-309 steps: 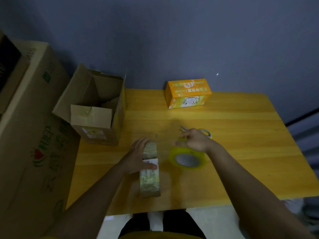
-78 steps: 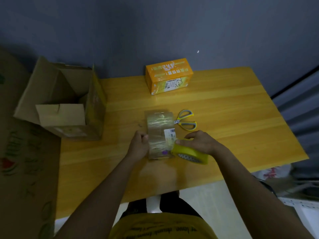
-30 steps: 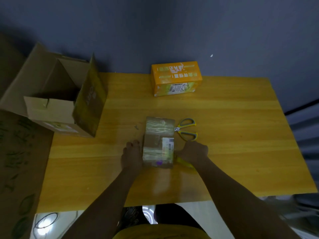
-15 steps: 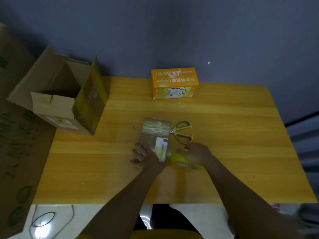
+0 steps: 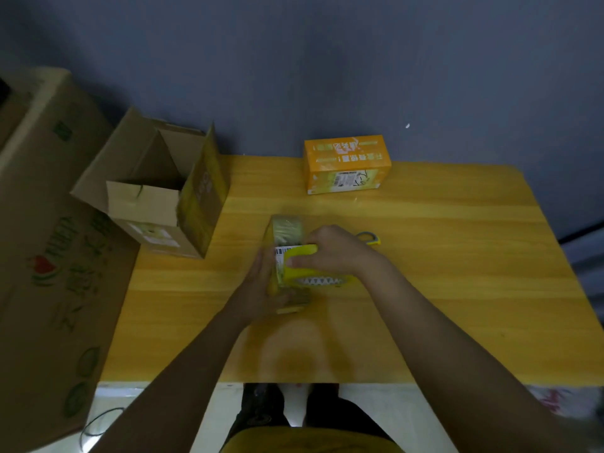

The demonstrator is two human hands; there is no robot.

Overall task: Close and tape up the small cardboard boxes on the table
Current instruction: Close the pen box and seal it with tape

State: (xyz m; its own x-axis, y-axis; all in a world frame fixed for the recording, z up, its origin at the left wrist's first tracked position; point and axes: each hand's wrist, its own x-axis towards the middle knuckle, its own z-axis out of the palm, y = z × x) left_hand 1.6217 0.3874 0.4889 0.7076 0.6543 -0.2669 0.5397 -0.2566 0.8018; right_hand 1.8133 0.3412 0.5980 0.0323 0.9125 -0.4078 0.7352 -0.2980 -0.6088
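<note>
— Two hands on one small cardboard box [image 5: 283, 231], mid-bench [image 5: 425, 289]: the left hand [image 5: 261, 289] is wrapped round its side, the right hand [image 5: 333, 253] curled over a yellow tape roll [image 5: 313, 273] against it.

— What's on it?

— Glossy tape bands and a white barcode label; the near end is hidden.

— And behind?

— Smooth orange carton [image 5: 347, 163], print too blurred to read. Probably scissors [image 5: 369, 238], mostly covered.

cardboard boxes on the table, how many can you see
3. The small taped box is at the middle, held by the left hand; the orange box stands at the far edge; the open brown box overhangs the far left corner. Others may be hidden.
</note>
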